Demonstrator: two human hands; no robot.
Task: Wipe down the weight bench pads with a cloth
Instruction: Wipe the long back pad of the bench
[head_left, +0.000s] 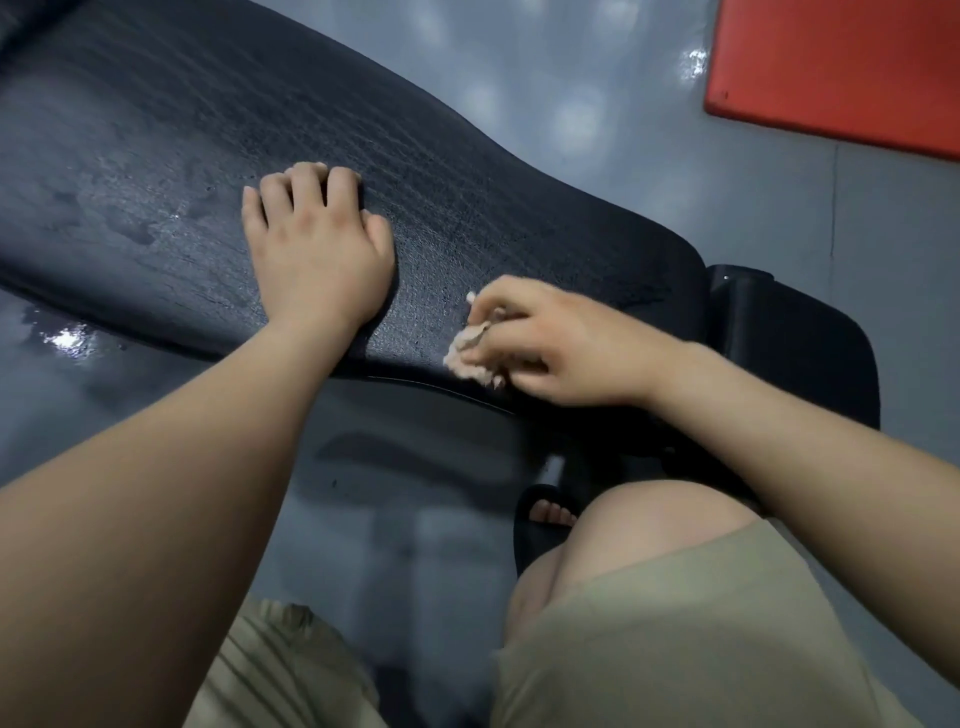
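**Head camera: cloth at the near edge of the bench pad, left hand planted on top**

Head view looks down on the long black bench pad (208, 156), which runs from the upper left down to the right. The left hand (317, 249) rests palm down in the middle of it. Its fingers lie close together, bent a little at the tips onto the vinyl, and hold nothing.

Over to the right hand (550, 343). It's down at the near edge of the pad with its fingers curled in, bunching a pale, crumpled cloth (470, 356). The cloth is pressed against the pad just where the surface rolls over the rim, and a small tuft pokes out above the knuckles. The two hands are near each other but not touching.

Left of the planted hand, damp patches (130, 223) shine on the textured surface. Beyond the right hand, across a narrow gap, sits the seat pad (795, 343), also black.

Below the forearms you can see khaki shorts (675, 623), a bare knee, and a foot in a dark sandal (545, 514) on the glossy grey floor (571, 104). A red mat (841, 67) lies on that floor in the upper right corner, well apart from the bench.
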